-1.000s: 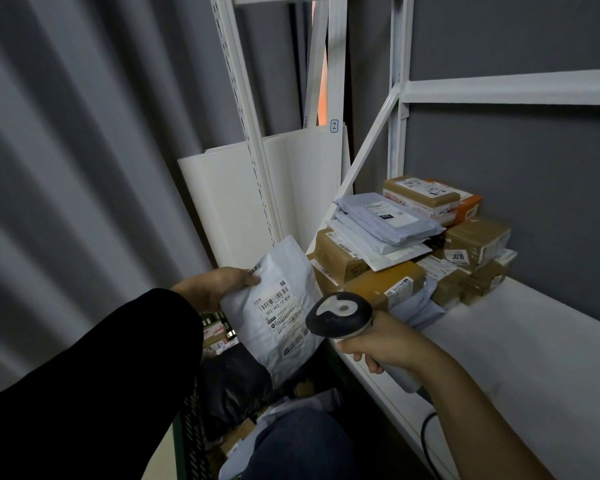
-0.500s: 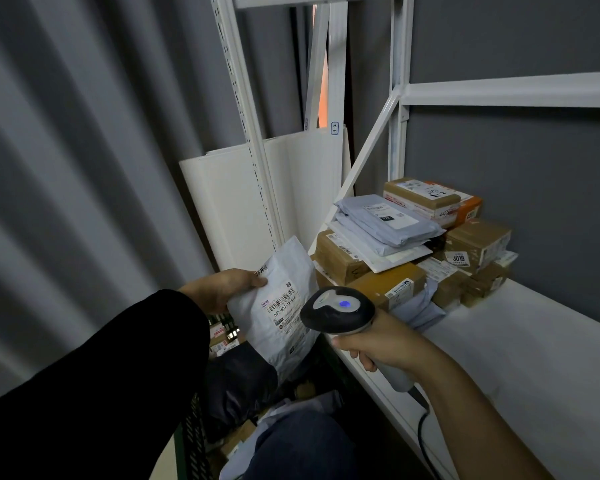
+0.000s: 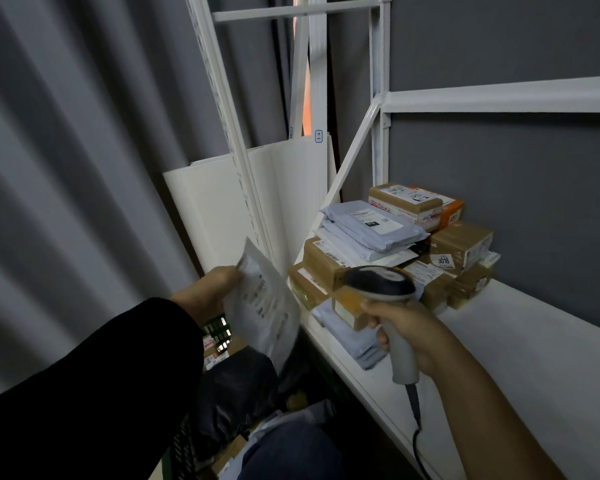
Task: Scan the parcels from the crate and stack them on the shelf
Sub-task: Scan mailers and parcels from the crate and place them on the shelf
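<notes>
My left hand (image 3: 210, 296) grips the upper left edge of a white mailer bag (image 3: 267, 306). The bag is blurred and tilted, just left of the white shelf (image 3: 534, 358) and above the crate (image 3: 217, 330) near my knee. My right hand (image 3: 409, 330) is wrapped round the handle of the scanner (image 3: 378, 284), whose head sits in front of the stacked parcels (image 3: 395, 237). These boxes and grey bags are piled at the shelf's far left end.
</notes>
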